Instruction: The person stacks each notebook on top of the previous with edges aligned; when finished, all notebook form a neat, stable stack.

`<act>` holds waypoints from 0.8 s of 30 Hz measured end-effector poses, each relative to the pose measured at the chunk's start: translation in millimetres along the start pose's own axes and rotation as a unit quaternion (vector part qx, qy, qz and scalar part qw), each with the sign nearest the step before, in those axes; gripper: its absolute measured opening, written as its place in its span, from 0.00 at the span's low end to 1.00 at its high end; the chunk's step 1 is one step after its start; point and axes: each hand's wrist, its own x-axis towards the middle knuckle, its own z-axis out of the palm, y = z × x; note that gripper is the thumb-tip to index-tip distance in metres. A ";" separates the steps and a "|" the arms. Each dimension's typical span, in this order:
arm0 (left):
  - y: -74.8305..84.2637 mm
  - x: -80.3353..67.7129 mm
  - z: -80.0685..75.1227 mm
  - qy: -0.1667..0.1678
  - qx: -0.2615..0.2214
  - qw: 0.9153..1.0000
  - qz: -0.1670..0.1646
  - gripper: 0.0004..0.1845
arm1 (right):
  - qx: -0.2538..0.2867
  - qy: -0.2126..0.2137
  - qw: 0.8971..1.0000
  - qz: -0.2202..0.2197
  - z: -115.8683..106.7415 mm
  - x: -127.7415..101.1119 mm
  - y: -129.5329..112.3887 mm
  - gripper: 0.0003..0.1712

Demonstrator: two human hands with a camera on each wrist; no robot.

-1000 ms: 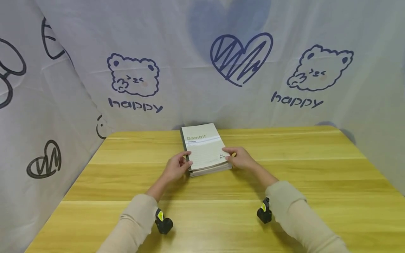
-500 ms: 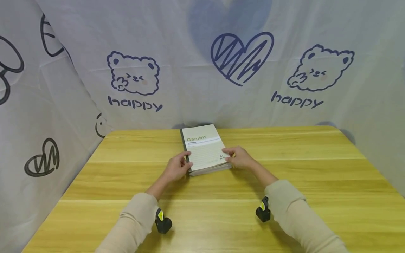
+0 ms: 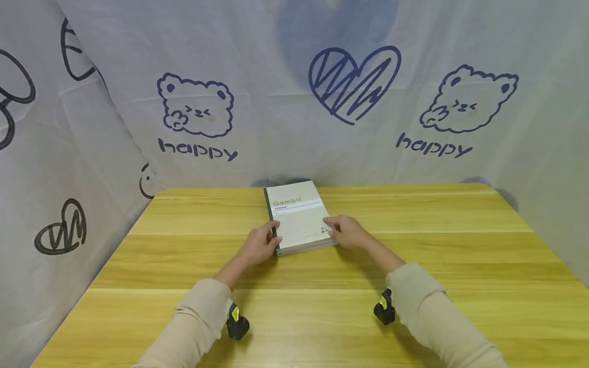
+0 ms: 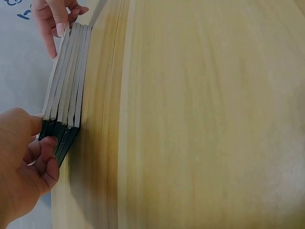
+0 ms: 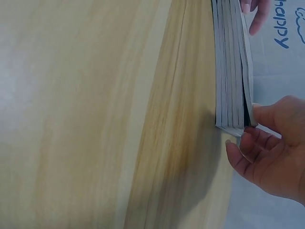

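A stack of several notebooks [image 4: 71, 71] lies at the table's far edge. The top notebook [image 3: 296, 214] has a pale cover lettered "Gambit" and a dark spine on its left. My left hand [image 3: 258, 244] holds the spine side near the front corner, thumb on the cover, fingers against the dark spines in the left wrist view. Opposite it, my right hand [image 3: 350, 232] pinches the top notebook's front right corner. The right wrist view shows a narrow dark gap beneath that corner, with the thumb above and curled fingers beside the stack.
The wood-grain table [image 3: 294, 312] extends in front and to both sides. Right behind the stack hangs a white cloth [image 3: 276, 133] printed with bears and hearts; another stretch of it hangs along the left. A small black camera sits at each wrist.
The top notebook's front edge has settled lower and sits closer in line with the stack beneath. Both hands keep nearly the same places at its sides.
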 end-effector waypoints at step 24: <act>18.1 -13.5 32.2 0.061 0.046 0.995 -0.064 0.29 | -0.054 -0.002 0.998 -0.039 19.0 -5.1 10.5 0.32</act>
